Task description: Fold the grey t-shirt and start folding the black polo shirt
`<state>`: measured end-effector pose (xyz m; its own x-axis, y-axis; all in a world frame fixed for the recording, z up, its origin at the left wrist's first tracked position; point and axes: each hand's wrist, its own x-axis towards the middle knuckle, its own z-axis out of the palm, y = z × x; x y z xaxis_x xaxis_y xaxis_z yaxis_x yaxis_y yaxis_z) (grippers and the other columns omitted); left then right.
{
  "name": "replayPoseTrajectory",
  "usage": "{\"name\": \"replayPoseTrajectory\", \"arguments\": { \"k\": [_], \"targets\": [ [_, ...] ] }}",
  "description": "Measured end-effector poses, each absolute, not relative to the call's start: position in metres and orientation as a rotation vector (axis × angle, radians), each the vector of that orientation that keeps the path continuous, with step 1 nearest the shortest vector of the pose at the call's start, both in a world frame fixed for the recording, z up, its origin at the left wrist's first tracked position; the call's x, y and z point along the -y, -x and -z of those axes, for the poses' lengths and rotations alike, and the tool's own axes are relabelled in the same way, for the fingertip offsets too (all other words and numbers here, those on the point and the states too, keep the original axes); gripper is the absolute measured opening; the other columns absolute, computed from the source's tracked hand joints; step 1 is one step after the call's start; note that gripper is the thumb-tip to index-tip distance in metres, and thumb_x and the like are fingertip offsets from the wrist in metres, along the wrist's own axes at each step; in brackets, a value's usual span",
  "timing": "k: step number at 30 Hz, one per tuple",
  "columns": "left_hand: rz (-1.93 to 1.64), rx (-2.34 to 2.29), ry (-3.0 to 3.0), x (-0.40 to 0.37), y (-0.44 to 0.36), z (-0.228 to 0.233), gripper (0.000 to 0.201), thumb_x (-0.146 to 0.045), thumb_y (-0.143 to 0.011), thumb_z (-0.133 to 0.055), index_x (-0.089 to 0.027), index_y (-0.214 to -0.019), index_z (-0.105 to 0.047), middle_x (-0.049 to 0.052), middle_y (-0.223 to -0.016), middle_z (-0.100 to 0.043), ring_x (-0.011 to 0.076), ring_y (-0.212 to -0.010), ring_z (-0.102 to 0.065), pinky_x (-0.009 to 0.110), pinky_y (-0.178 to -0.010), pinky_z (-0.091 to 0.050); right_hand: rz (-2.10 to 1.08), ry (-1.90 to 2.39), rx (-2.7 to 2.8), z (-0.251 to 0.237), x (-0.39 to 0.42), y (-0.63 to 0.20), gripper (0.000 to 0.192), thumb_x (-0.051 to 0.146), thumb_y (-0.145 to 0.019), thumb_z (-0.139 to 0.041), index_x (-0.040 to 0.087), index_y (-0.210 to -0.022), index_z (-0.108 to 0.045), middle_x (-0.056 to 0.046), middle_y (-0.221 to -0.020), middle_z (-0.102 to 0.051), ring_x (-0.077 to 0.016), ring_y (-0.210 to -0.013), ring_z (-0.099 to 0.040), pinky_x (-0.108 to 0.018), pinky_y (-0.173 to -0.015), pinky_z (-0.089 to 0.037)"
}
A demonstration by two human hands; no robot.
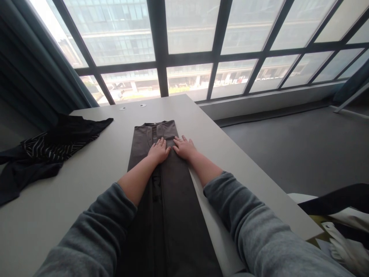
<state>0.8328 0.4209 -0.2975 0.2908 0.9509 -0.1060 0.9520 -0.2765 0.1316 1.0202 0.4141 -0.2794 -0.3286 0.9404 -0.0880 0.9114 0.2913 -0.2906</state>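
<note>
Head view: a long, dark grey-brown cloth garment, folded lengthwise into a narrow strip, lies flat on a pale, matt-topped table. It runs from the near edge straight away toward the windows, its far end stopping short of the table's far edge. A faint dark print shows on the cloth near the left forearm, too blurred to read; no label or brand can be made out.

Both hands rest palm-down on the garment's upper part, side by side and nearly touching at the fingers. The left hand lies flat with fingers spread, pointing away and slightly right. The right hand lies flat too, fingers spread and pointing slightly left, at the garment's right edge. Neither grips anything; they press open on the cloth. Grey sweatshirt sleeves are pushed up, leaving the forearms bare.

To the left, well apart from the strip, a crumpled black garment with thin white stripes lies on the table and hangs over its left edge. Two small round fittings sit in the tabletop near its far edge. Beyond stand tall dark-framed windows and a dark teal curtain. At lower right, off the table, lie black and white fabrics.
</note>
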Motion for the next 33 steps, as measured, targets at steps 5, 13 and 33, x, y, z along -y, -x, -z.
{"name": "replayPoseTrajectory", "arguments": {
  "k": [5, 13, 33],
  "targets": [
    [-0.161, -1.720, -2.343, -0.420, -0.831, 0.306, 0.069, -0.046, -0.111, -0.031, -0.004, -0.166, -0.037, 0.021, -0.176, -0.024, 0.0330, -0.164, -0.022, 0.049, -0.133, -0.022, -0.448, 1.832, 2.446, 0.285, -0.413, -1.017, 0.063, 0.048, -0.111, -0.032, 0.028, -0.170, -0.032, -0.005, -0.179, -0.019, -0.0367, -0.166, -0.010, -0.081, -0.123, -0.006],
    [-0.674, -1.600, -2.325, -0.368, -0.746, 0.294, 0.066, -0.048, -0.109, -0.038, -0.009, -0.163, -0.041, 0.022, -0.176, -0.026, 0.0342, -0.165, -0.021, 0.055, -0.131, -0.026, -0.306, 1.569, 2.289, 0.283, -0.408, -1.025, 0.052, 0.033, -0.107, -0.044, 0.023, -0.157, -0.054, -0.009, -0.166, -0.049, -0.0340, -0.161, -0.026, -0.077, -0.125, -0.010],
    [-0.597, -1.269, -2.167, -0.081, -0.654, 0.248, 0.020, -0.026, -0.090, -0.071, -0.028, -0.109, -0.078, 0.001, -0.094, -0.071, 0.0178, -0.091, -0.069, 0.027, -0.089, -0.055, -0.574, 0.774, 2.472, 0.244, -0.170, -1.103, 0.012, 0.029, -0.099, -0.068, 0.028, -0.107, -0.076, -0.010, -0.116, -0.072, -0.0268, -0.117, -0.064, -0.047, -0.102, -0.056]
  ]
}}
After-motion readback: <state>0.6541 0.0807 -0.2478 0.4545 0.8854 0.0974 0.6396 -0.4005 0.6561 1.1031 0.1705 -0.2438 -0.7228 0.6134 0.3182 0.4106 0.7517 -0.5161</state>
